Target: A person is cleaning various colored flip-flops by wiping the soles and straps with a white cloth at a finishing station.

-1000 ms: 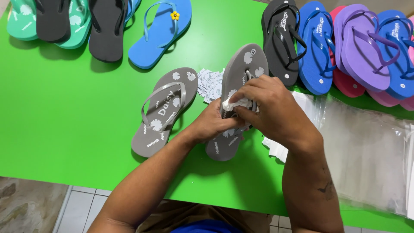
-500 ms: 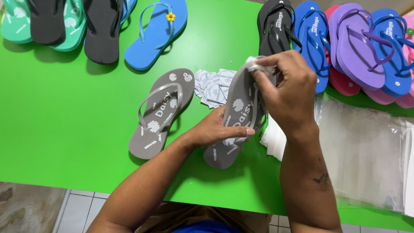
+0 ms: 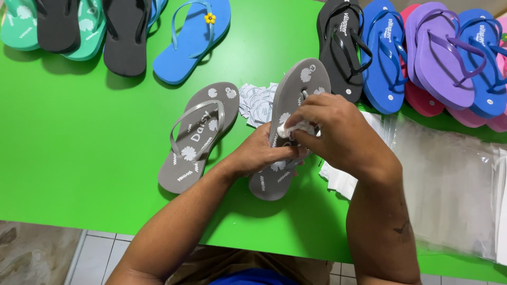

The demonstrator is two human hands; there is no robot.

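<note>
Two hands work on a grey flip-flop on a bright green worktop.

The green worktop fills most of the view; past its near edge, pale floor tiles show. Taking the grey flip-flop at the centre as landmark: clear plastic bags lie to its right, rows of black, blue, purple and pink flip-flops sit beyond it along the far edge, and its grey mate lies just to its left. Small white printed tags lie between the two. The left hand grips the flip-flop's middle, tilting it up; the right hand pinches a small white tag against its strap.
</note>
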